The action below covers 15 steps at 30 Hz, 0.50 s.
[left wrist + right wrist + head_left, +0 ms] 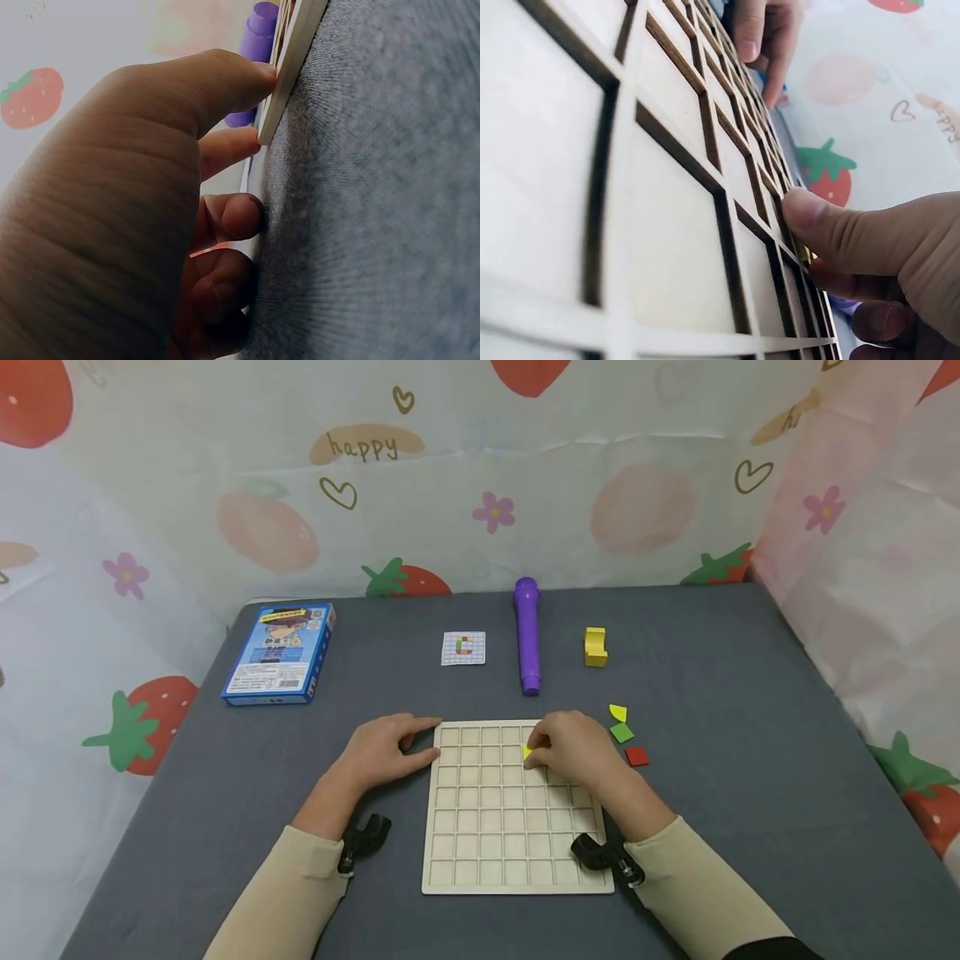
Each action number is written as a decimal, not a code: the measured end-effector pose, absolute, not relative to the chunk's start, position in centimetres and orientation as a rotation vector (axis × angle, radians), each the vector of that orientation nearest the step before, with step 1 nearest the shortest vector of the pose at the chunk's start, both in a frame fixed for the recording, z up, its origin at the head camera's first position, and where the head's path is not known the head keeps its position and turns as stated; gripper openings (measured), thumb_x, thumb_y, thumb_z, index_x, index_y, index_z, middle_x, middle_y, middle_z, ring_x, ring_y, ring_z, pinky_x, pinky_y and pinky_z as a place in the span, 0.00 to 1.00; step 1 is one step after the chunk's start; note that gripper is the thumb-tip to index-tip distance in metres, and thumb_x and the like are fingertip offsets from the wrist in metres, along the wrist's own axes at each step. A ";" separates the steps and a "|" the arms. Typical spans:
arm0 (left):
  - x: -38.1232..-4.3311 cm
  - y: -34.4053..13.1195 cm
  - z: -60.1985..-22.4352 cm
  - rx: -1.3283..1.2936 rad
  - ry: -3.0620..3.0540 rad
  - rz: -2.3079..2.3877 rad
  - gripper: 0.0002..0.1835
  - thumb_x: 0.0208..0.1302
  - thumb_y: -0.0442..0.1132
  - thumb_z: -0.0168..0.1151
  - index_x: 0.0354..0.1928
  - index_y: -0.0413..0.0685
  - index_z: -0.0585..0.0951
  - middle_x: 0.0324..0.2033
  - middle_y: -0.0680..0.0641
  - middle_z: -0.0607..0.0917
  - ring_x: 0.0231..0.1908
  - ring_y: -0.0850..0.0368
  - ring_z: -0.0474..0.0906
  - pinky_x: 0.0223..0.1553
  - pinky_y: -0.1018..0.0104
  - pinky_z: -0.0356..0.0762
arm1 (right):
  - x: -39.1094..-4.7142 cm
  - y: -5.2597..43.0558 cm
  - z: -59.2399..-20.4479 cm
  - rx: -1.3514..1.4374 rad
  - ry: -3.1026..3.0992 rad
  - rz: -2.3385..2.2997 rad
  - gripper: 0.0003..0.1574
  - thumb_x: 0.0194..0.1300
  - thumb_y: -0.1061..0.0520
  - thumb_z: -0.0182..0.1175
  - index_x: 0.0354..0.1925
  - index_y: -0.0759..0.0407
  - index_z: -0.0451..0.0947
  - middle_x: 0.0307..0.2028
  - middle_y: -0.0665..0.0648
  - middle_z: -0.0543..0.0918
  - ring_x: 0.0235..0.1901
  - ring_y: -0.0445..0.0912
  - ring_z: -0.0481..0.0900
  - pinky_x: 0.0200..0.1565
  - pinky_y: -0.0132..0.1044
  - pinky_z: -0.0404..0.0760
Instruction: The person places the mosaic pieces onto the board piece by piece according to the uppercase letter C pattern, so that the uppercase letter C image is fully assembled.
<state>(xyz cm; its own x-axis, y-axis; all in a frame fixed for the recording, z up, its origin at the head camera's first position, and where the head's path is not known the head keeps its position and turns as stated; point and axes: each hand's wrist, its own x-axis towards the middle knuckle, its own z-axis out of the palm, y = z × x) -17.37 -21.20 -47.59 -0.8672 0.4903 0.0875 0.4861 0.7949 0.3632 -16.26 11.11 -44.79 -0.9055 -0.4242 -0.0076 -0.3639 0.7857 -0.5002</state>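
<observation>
A pale wooden grid board (480, 889) lies in front of me in the head view. My left hand (384, 752) is at its upper left corner, with thumb and index fingertip against the edge; the left wrist view shows its other fingers bent near the cloth. Over the board's upper right squares, my right hand (573, 747) pinches a small yellow piece (527, 752) by thumb and fingers. Most of that piece is hidden behind the fingers. Right of the board lie a yellow quarter-round piece (618, 713), a green square (622, 732) and a red square (637, 756).
Behind the board are a small card (463, 648) with a coloured grid pattern, a purple toy microphone (528, 639) and a yellow notched block (596, 647). A blue box (281, 653) lies at the table's back left. Printed cloth hangs beyond the grey tabletop (750, 735).
</observation>
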 end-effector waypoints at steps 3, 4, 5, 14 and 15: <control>-17.5 -21.2 -47.5 0.801 2.964 0.589 0.29 0.67 0.58 0.67 0.66 0.57 0.82 0.22 0.56 0.69 0.22 0.61 0.61 0.28 0.62 0.61 | -16.4 11.3 -44.5 -0.625 2.836 -0.786 0.14 0.55 0.48 0.79 0.35 0.53 0.89 0.29 0.45 0.83 0.31 0.41 0.79 0.37 0.40 0.79; -17.5 -21.2 -47.5 0.801 2.961 0.588 0.29 0.67 0.58 0.67 0.66 0.57 0.82 0.22 0.56 0.69 0.22 0.61 0.61 0.28 0.62 0.61 | -16.5 11.5 -44.3 -0.614 2.832 -0.802 0.14 0.56 0.48 0.78 0.36 0.53 0.88 0.29 0.45 0.82 0.30 0.41 0.78 0.36 0.40 0.78; -17.5 -21.2 -47.5 0.802 2.958 0.587 0.28 0.67 0.58 0.67 0.66 0.57 0.82 0.22 0.56 0.69 0.22 0.61 0.61 0.28 0.62 0.61 | -16.5 11.7 -44.2 -0.598 2.828 -0.820 0.13 0.58 0.48 0.77 0.36 0.53 0.88 0.30 0.46 0.82 0.30 0.42 0.77 0.36 0.40 0.77; -17.5 -21.4 -47.6 0.787 2.951 0.588 0.29 0.66 0.58 0.68 0.67 0.58 0.82 0.22 0.56 0.68 0.20 0.61 0.60 0.27 0.63 0.59 | -17.4 15.0 -43.6 -0.446 2.916 -0.710 0.07 0.69 0.56 0.67 0.42 0.57 0.89 0.34 0.52 0.84 0.30 0.46 0.76 0.34 0.43 0.77; -17.4 -21.4 -47.6 0.782 2.948 0.589 0.29 0.66 0.58 0.68 0.67 0.59 0.81 0.22 0.56 0.68 0.20 0.60 0.60 0.27 0.63 0.59 | -17.5 15.2 -43.7 -0.432 2.924 -0.689 0.08 0.69 0.56 0.67 0.42 0.57 0.89 0.34 0.52 0.84 0.30 0.46 0.77 0.34 0.43 0.77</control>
<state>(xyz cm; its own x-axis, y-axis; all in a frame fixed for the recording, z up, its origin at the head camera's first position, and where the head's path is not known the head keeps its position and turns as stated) -17.45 -21.35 -47.56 -0.8727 0.4844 0.0620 0.4710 0.8013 0.3688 -17.50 15.24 -43.69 -0.9540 -0.2975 -0.0379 -0.2492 0.8567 -0.4516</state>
